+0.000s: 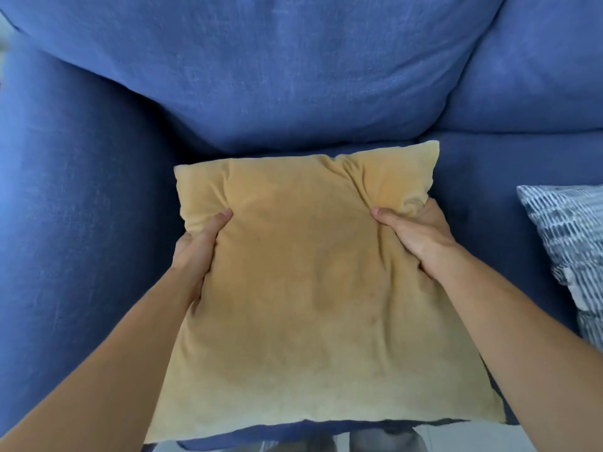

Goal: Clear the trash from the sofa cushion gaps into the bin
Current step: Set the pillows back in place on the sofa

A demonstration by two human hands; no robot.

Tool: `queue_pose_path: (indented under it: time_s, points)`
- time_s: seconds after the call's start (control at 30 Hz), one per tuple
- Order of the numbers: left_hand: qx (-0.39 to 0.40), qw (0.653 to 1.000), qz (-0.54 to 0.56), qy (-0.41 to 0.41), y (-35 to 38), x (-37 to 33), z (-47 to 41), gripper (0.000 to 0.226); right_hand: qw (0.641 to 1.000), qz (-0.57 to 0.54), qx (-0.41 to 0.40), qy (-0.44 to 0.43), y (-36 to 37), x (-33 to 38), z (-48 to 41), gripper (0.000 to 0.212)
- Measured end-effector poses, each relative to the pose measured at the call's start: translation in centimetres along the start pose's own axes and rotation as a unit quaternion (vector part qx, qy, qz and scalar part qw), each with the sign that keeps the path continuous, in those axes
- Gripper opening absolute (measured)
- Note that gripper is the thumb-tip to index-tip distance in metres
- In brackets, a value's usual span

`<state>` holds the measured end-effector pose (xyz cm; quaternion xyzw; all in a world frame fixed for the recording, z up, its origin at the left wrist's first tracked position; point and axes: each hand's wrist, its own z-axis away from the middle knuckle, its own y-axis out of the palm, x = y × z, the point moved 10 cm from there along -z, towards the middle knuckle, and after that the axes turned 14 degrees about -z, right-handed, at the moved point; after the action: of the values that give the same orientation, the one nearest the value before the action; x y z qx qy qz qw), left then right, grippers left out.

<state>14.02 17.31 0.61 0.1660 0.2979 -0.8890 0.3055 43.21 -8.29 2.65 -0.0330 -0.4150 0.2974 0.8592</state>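
Note:
A yellow throw pillow (303, 288) is held over the seat of a blue sofa (98, 207). My left hand (199, 249) grips its left edge, thumb on top and fingers tucked underneath. My right hand (414, 236) grips its right edge the same way, bunching the fabric near the upper right corner. The pillow hides most of the seat cushion and the gap along the armrest. No trash and no bin are in view.
The sofa's back cushion (261, 76) fills the top of the view, with a second back cushion (538, 76) at the right. A blue-and-white patterned pillow (571, 243) lies on the seat at the right edge. Pale floor (489, 438) shows below the sofa front.

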Motion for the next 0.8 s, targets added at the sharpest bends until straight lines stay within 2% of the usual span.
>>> queue_pose_path:
  time_s: [0.17,0.3,0.47,0.57,0.7,0.8]
  points:
    - [-0.018,0.993,0.059,0.096,-2.6,-6.4,2.6,0.064,0.993,-0.069,0.004,-0.098,-0.8,6.1,2.1,0.070]
    - [-0.017,0.980,0.088,0.178,-5.2,-11.6,3.9,0.083,0.977,-0.120,0.022,-0.177,-0.9,11.9,3.5,0.067]
    - [-0.032,0.961,0.125,0.245,-7.5,-16.8,4.5,0.083,0.952,-0.172,0.058,-0.246,-0.8,18.0,3.9,0.067]
    - [-0.030,0.961,0.126,0.245,-7.5,-17.4,3.6,0.085,0.950,-0.174,0.080,-0.245,-0.5,18.7,2.9,0.067]
    - [-0.017,0.967,0.096,0.236,-6.5,-16.0,1.6,0.086,0.962,-0.144,0.111,-0.202,0.8,16.4,0.9,0.071]
    - [-0.018,0.964,0.108,0.243,-7.0,-16.4,0.9,0.083,0.959,-0.172,0.124,-0.189,0.9,16.7,0.2,0.071]
